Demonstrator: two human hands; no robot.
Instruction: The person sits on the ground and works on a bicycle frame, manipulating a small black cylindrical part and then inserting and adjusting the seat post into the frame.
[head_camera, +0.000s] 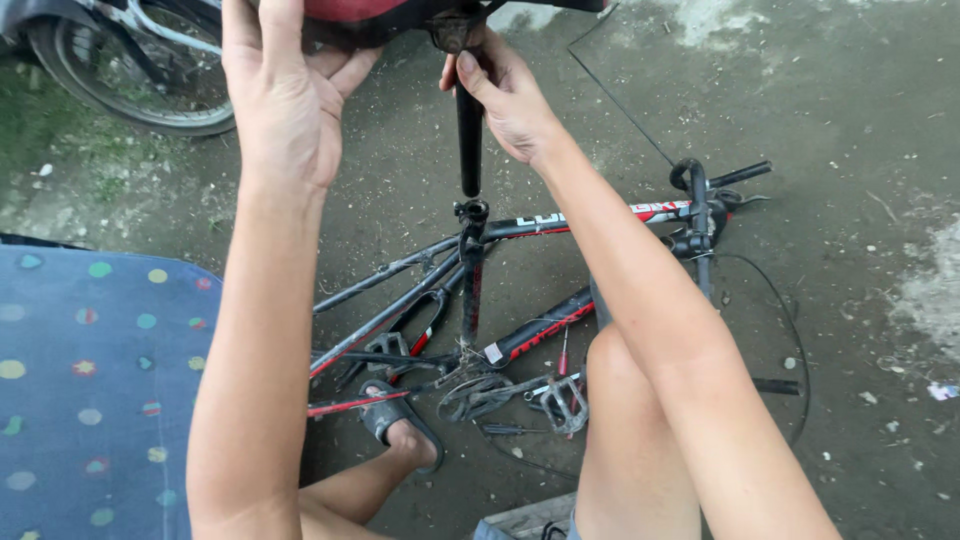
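A black and red bicycle frame (545, 222) lies on its side on the concrete ground. Its black seat post (469, 140) rises toward me from the seat clamp (472, 211). My right hand (505, 90) grips the top of the post just under the red and black saddle (370, 15). My left hand (285, 85) presses against the saddle's underside on the left, fingers up. The cranks and pedal (565, 400) lie below, near my foot in a black sandal (395, 415).
A bicycle wheel (130, 70) stands at the top left. A blue cushion with coloured dots (90, 380) fills the lower left. Black handlebars (715, 185) and a loose cable (790, 330) lie at the right. My knee (625, 370) is beside the frame.
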